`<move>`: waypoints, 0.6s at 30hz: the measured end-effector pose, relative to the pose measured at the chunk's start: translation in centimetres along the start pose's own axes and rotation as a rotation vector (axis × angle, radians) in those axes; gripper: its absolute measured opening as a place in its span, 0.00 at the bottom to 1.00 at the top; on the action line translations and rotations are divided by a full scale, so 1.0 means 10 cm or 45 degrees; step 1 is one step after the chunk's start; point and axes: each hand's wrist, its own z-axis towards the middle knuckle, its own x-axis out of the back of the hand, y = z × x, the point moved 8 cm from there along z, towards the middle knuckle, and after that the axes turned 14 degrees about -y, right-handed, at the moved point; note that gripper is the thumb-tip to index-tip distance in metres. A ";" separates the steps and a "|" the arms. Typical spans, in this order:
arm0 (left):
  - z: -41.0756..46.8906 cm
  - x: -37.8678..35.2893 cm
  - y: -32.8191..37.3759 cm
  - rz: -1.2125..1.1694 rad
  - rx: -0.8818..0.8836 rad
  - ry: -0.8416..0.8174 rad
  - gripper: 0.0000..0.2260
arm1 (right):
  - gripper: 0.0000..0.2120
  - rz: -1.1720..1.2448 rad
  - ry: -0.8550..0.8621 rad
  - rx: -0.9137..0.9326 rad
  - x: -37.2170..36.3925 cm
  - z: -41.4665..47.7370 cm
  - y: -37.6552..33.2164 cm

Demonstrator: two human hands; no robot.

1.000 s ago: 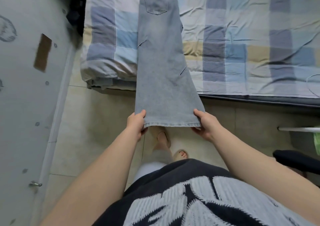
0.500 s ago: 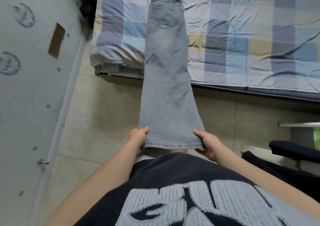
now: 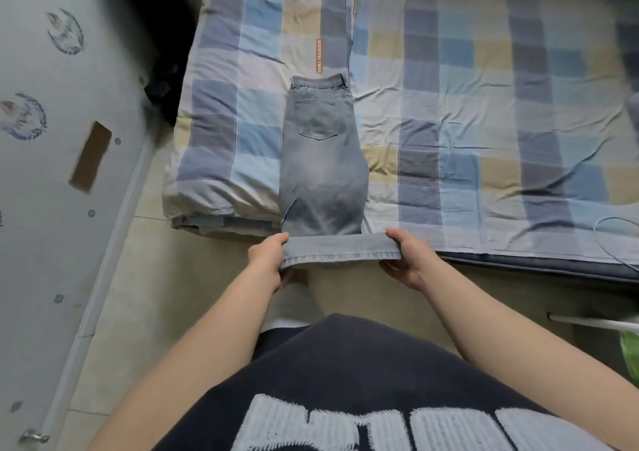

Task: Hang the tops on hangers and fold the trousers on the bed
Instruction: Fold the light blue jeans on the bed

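Light grey-blue jeans (image 3: 321, 170) lie lengthwise on the checked bed (image 3: 484, 112), waistband and back pocket at the far end, legs running toward me over the bed's near edge. The hem end is lifted and turned up into a band held level just off the bed's edge. My left hand (image 3: 268, 260) grips the hem's left corner, thumb on top. My right hand (image 3: 408, 260) grips the right corner the same way. The leg length under the raised hem is hidden.
A grey wardrobe door (image 3: 62, 181) with printed emblems and a brown patch stands on the left. Beige floor tiles (image 3: 145, 295) lie between it and the bed. A white rail (image 3: 594, 322) with something green sits at the right edge. A thin cable (image 3: 612, 239) lies on the bed's right.
Both hands have carried the jeans' hem up and forward from over the floor to the bed's near edge, so the legs now double over. The view has tilted toward the bed.
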 end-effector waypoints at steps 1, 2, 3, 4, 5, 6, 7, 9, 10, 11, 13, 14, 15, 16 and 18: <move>0.11 -0.08 0.23 0.004 0.016 -0.019 0.13 | 0.06 0.019 0.011 0.001 -0.10 0.11 -0.21; 0.22 -0.15 0.46 0.014 0.036 -0.038 0.14 | 0.06 0.050 0.030 0.001 -0.20 0.20 -0.42; 0.33 -0.22 0.68 0.022 0.063 -0.054 0.15 | 0.05 0.080 0.057 0.000 -0.30 0.30 -0.63; 0.41 -0.27 0.88 0.024 0.091 -0.058 0.15 | 0.05 0.106 0.078 -0.005 -0.40 0.38 -0.83; 0.48 -0.33 1.07 0.026 0.116 -0.059 0.15 | 0.05 0.120 0.088 -0.007 -0.50 0.46 -1.03; 0.58 -0.41 1.28 0.032 0.139 -0.079 0.14 | 0.05 0.126 0.086 0.001 -0.60 0.55 -1.24; 0.70 -0.50 1.51 0.041 0.150 -0.103 0.15 | 0.05 0.142 0.090 0.019 -0.68 0.66 -1.47; 0.93 -0.67 1.96 0.044 0.155 -0.114 0.15 | 0.05 0.173 0.114 0.039 -0.80 0.89 -1.89; 1.05 -0.75 2.19 0.046 0.147 -0.101 0.15 | 0.04 0.178 0.125 0.041 -0.86 1.01 -2.10; 1.16 -0.83 2.39 0.055 0.139 -0.088 0.15 | 0.04 0.177 0.129 0.045 -0.92 1.14 -2.30; 1.40 -1.01 2.77 0.069 0.140 -0.102 0.17 | 0.05 0.171 0.117 0.064 -1.01 1.42 -2.68; 1.54 -1.10 2.94 0.069 0.135 -0.105 0.18 | 0.05 0.173 0.112 0.077 -1.05 1.58 -2.87; 1.69 -1.19 3.11 0.068 0.127 -0.100 0.19 | 0.06 0.173 0.108 0.087 -1.08 1.74 -3.05; 1.84 -1.28 3.27 0.067 0.116 -0.094 0.19 | 0.07 0.165 0.105 0.097 -1.12 1.91 -3.24; 2.13 -1.46 3.57 0.067 0.079 -0.070 0.19 | 0.07 0.125 0.105 0.113 -1.15 2.26 -3.58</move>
